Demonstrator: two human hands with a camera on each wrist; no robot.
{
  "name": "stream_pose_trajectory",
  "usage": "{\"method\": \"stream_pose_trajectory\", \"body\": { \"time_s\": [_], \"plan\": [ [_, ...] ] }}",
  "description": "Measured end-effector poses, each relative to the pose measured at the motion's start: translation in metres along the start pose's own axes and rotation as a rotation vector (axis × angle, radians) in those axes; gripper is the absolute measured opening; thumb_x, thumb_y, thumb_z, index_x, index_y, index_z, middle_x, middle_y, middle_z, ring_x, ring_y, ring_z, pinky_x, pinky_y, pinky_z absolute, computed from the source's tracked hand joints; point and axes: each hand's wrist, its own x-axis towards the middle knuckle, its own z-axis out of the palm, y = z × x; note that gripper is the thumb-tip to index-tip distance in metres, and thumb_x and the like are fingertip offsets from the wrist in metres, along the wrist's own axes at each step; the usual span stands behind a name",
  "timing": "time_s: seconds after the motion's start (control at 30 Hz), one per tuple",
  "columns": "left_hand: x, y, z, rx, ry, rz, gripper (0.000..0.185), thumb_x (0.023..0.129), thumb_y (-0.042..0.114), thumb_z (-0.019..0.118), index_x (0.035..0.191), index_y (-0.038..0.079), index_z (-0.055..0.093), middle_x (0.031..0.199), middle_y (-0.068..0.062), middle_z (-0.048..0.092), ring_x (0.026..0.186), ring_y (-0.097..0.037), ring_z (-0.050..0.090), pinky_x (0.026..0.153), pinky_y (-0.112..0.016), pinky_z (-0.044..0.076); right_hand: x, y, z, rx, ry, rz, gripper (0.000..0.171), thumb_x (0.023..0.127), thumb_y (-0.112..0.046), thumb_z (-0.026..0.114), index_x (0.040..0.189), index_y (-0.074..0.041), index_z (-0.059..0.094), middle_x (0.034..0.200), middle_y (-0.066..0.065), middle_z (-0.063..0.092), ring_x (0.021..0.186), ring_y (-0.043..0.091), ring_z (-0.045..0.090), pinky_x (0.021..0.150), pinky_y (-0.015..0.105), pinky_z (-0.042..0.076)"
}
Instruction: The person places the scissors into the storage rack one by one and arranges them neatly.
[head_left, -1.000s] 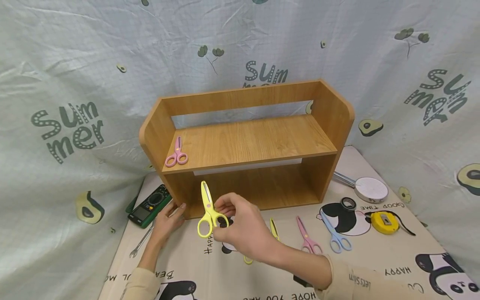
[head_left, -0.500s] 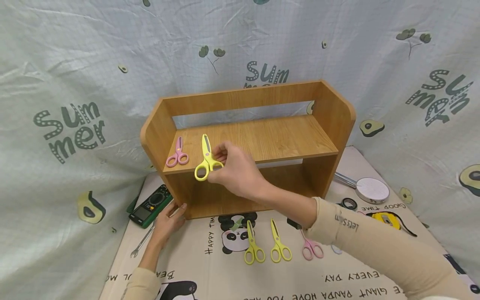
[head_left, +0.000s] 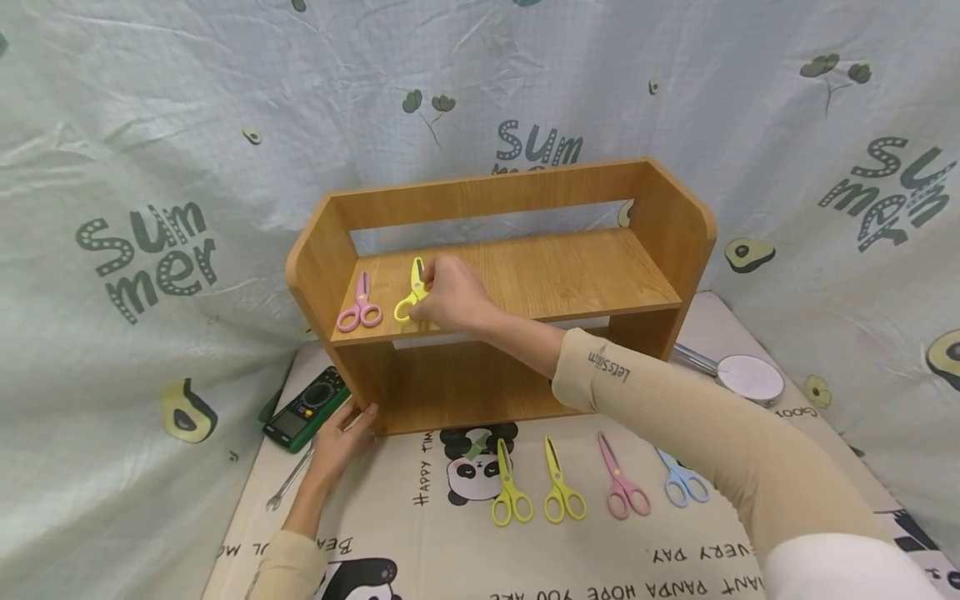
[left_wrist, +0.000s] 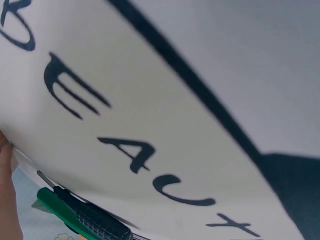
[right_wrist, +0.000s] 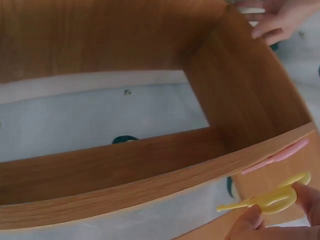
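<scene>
My right hand (head_left: 453, 296) pinches a pair of yellow scissors (head_left: 408, 305) by its handles, over the upper board of a wooden shelf (head_left: 540, 271). The blades point toward the back, and the fingers hide part of the handles. Left of it, a pair of pink scissors (head_left: 362, 304) lies on the same board. In the right wrist view, thumb and finger hold the yellow scissors (right_wrist: 280, 199) beside the board's edge. My left hand (head_left: 341, 442) rests against the lower left side of the shelf, fingers relaxed along its side panel.
Two yellow scissors (head_left: 556, 483), pink scissors (head_left: 619, 479) and blue scissors (head_left: 681, 479) lie on the table in front. A green multimeter (head_left: 303, 410) and a wrench (head_left: 288, 483) are at left. A round white-faced tool with a metal handle (head_left: 750, 379) lies at right.
My right hand has carried the yellow scissors up from in front of the lower compartment and in over the upper board, beside the pink pair. The left hand stays at the shelf's side.
</scene>
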Motion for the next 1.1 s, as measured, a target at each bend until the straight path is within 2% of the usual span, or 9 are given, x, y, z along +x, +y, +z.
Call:
{"method": "stream_pose_trajectory", "body": {
  "time_s": [0.1, 0.2, 0.3, 0.43, 0.6, 0.83, 1.1],
  "plan": [
    [0.000, -0.002, 0.001, -0.006, 0.005, -0.001, 0.074, 0.105, 0.039, 0.064, 0.165, 0.012, 0.029, 0.170, -0.021, 0.027, 0.150, -0.044, 0.041, 0.110, -0.051, 0.055, 0.008, 0.002, 0.003, -0.034, -0.010, 0.012, 0.038, 0.077, -0.010, 0.089, 0.104, 0.004, 0.066, 0.095, 0.006, 0.064, 0.085, 0.016, 0.055, 0.069, 0.022, 0.048],
    [0.000, -0.004, 0.002, -0.008, 0.005, 0.000, 0.076, 0.104, 0.041, 0.064, 0.165, 0.012, 0.029, 0.171, -0.021, 0.027, 0.150, -0.044, 0.041, 0.110, -0.051, 0.055, 0.014, 0.003, 0.006, -0.043, -0.021, 0.022, 0.029, 0.077, -0.009, 0.089, 0.086, -0.001, 0.062, 0.078, 0.000, 0.053, 0.075, 0.014, 0.047, 0.059, 0.019, 0.039],
    [0.001, -0.004, 0.002, -0.017, 0.006, 0.008, 0.077, 0.103, 0.042, 0.064, 0.165, 0.011, 0.030, 0.170, -0.021, 0.027, 0.150, -0.044, 0.040, 0.111, -0.053, 0.054, 0.020, 0.005, 0.009, -0.063, -0.029, 0.034, 0.038, 0.076, -0.009, 0.090, 0.068, -0.008, 0.053, 0.064, -0.005, 0.045, 0.067, 0.012, 0.042, 0.053, 0.019, 0.033],
    [0.001, -0.003, 0.002, -0.024, 0.004, 0.012, 0.077, 0.103, 0.042, 0.065, 0.164, 0.011, 0.030, 0.170, -0.023, 0.027, 0.150, -0.045, 0.040, 0.111, -0.053, 0.054, 0.028, 0.006, 0.011, -0.088, -0.044, 0.062, 0.052, 0.077, -0.009, 0.090, 0.056, -0.013, 0.042, 0.053, -0.007, 0.036, 0.057, 0.011, 0.037, 0.047, 0.019, 0.029],
    [0.002, -0.002, 0.001, -0.033, 0.001, 0.008, 0.077, 0.103, 0.041, 0.066, 0.164, 0.010, 0.031, 0.170, -0.023, 0.027, 0.150, -0.045, 0.040, 0.111, -0.054, 0.053, 0.033, 0.007, 0.011, -0.107, -0.067, 0.101, 0.055, 0.076, -0.004, 0.088, 0.053, -0.014, 0.040, 0.050, -0.007, 0.032, 0.052, 0.011, 0.035, 0.044, 0.020, 0.029],
    [0.001, -0.002, -0.001, -0.022, 0.003, 0.001, 0.076, 0.104, 0.040, 0.064, 0.165, 0.010, 0.029, 0.170, -0.024, 0.026, 0.150, -0.047, 0.039, 0.111, -0.054, 0.053, 0.037, 0.005, 0.015, -0.171, -0.098, 0.114, 0.049, 0.079, -0.001, 0.082, 0.053, -0.014, 0.042, 0.051, -0.007, 0.032, 0.053, 0.010, 0.034, 0.045, 0.020, 0.027],
    [0.002, -0.003, -0.001, -0.019, -0.002, -0.011, 0.077, 0.104, 0.041, 0.064, 0.165, 0.012, 0.027, 0.170, -0.023, 0.026, 0.151, -0.046, 0.039, 0.113, -0.056, 0.051, 0.040, 0.004, 0.016, -0.156, -0.129, 0.153, 0.048, 0.078, 0.002, 0.082, 0.053, -0.013, 0.044, 0.050, -0.006, 0.031, 0.049, 0.009, 0.033, 0.042, 0.019, 0.029]
  ]
}}
